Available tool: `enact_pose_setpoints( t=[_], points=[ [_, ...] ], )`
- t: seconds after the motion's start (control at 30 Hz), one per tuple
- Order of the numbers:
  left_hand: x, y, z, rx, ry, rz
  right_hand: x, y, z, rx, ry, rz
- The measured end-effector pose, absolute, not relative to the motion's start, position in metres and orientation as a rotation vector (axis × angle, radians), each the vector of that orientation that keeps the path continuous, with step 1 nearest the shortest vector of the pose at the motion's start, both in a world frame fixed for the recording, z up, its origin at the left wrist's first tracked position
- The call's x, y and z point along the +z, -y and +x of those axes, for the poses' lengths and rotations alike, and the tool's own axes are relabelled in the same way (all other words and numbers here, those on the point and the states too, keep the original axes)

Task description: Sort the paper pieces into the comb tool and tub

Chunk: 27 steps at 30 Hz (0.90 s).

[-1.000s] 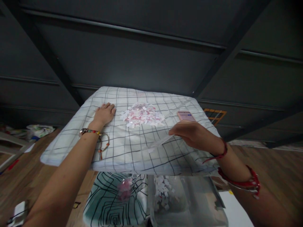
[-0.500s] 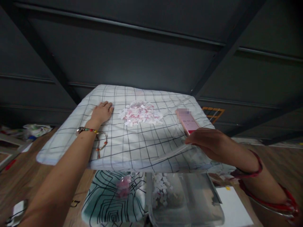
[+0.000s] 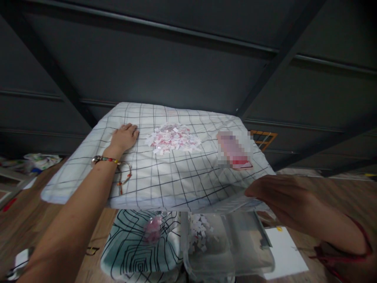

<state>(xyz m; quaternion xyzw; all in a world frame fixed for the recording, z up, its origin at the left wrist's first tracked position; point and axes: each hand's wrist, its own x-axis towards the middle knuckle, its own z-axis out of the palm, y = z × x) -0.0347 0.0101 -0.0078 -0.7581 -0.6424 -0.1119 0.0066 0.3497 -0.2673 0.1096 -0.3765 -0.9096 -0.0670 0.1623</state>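
Note:
My left hand (image 3: 125,137) lies palm down on the checked white cloth (image 3: 176,181), holding nothing, left of a pile of small white and pink paper slips (image 3: 173,138). My right hand (image 3: 277,196), fingers pinched, is over the cloth's front right edge. From it a flat clear plastic piece (image 3: 228,203), like a lid, reaches left; blur hides its exact kind. Behind that hand a pink phone (image 3: 243,164) rests on the cloth, its screen partly pixelated. Below the front edge stands a clear plastic box (image 3: 250,255) with white paper slips (image 3: 200,234) in its left part.
Left of the box, a pink packet (image 3: 153,229) lies on a green and white patterned cushion (image 3: 141,259). A white board (image 3: 287,251) is on the wooden floor (image 3: 332,188) at right. Dark panels (image 3: 165,59) rise behind the cloth.
My right hand has moved right and down, away from the phone, drawing the clear plastic piece with it. My left hand stays on the cloth. The view has shifted slightly.

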Motion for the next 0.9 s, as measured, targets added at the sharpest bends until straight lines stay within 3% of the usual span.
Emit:
enact_pose_setpoints(
  t=[0.3, 0.73, 0.9],
  points=[
    [-0.011, -0.013, -0.037, -0.382, 1.993, -2.377, 0.111, 0.281, 0.349, -0.161, 2.573, -1.098],
    [-0.016, -0.014, -0.039, -0.381, 1.978, -2.325, 0.096, 0.2, 0.339, -0.853, 2.296, -1.449],
    [-0.018, -0.015, -0.041, -0.398, 1.95, -2.328, 0.091, 0.189, 0.336, -0.955, 2.35, -1.504]
  ],
)
